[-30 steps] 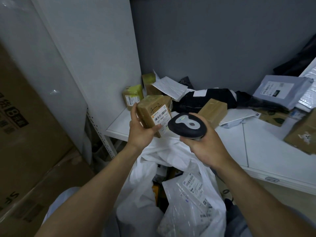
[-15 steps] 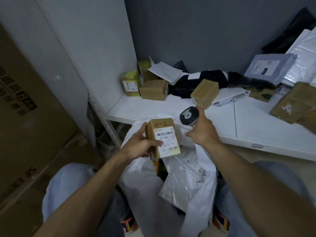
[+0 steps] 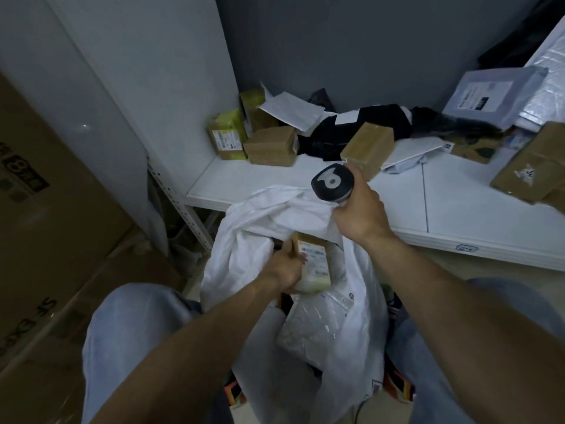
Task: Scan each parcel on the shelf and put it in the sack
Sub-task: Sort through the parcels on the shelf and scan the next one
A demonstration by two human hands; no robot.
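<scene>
The left hand (image 3: 286, 270) has its fingers curled round a small labelled box (image 3: 313, 266), held in the mouth of the white sack (image 3: 244, 249), just below the front edge of the shelf (image 3: 458, 194) near its left corner. The right hand (image 3: 359, 209) grips the scanner (image 3: 331, 185) and seems to pinch the sack's rim too (contact partly hidden). This looks like the bagging step; next, let the box drop and reach for another parcel (image 3: 270, 145) by the shelf's back-left corner.

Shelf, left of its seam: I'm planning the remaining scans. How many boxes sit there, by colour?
Yellow-taped boxes: 2
Plain brown boxes: 2
Total: 4
</scene>
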